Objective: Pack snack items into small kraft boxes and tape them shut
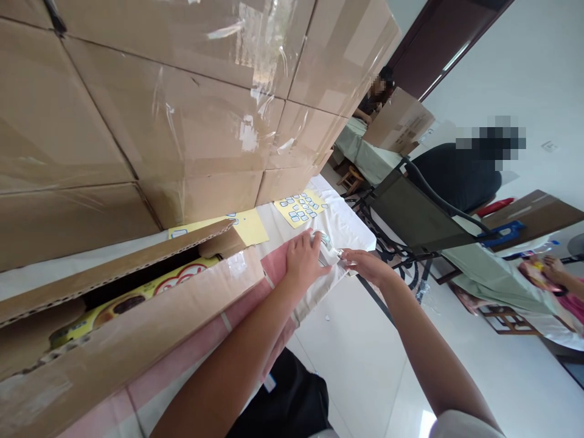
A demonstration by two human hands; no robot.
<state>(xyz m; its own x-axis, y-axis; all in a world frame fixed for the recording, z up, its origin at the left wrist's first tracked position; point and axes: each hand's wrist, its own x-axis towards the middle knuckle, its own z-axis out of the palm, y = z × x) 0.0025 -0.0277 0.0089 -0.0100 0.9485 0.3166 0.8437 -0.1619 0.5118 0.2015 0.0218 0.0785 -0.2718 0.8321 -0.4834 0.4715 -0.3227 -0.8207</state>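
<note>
At the table's edge, my left hand (303,258) is wrapped round a small white tape dispenser (326,248) with a pale greenish roll in it. My right hand (365,265) is at the dispenser's front end, its fingers pinched together there; what lies between them is too small to make out. Just beyond the dispenser lies a yellow sheet (298,208) with several blue-outlined white pieces on it. Another yellow sheet (253,226) lies further left. An opened cardboard box (182,304) stands left of my forearm, with a yellow printed package (150,289) inside.
Tall stacked cardboard boxes (214,128), sealed with clear tape, stand at the back left. The cloth-covered table (351,222) ends just right of my hands. Beyond it are a dark chair (424,213) with a seated person (456,176), and other people at tables.
</note>
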